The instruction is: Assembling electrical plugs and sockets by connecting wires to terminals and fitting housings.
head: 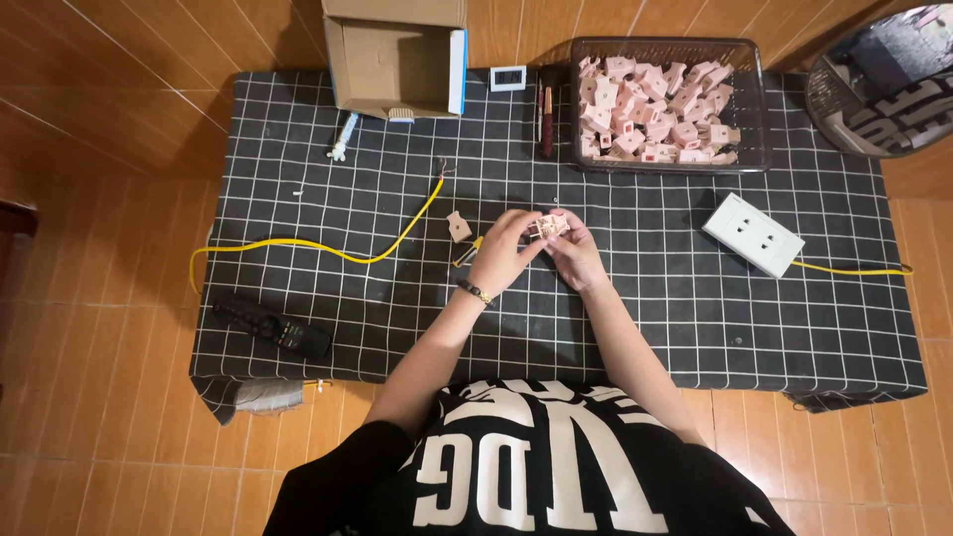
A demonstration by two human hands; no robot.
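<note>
I am watching both hands meeting over the middle of the black checked mat (298, 139). The left hand (506, 253) and the right hand (574, 253) are together pinching one small pink plastic socket part (545, 227), fingers closed around it. Another pink piece (458, 225) is lying just left, beside the yellow cable (328, 248). A basket (759, 109) of similar pink parts is sitting beyond.

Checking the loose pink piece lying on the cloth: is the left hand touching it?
Apart. The head view shows bare cloth between the loose pink piece and the left hand.
</note>
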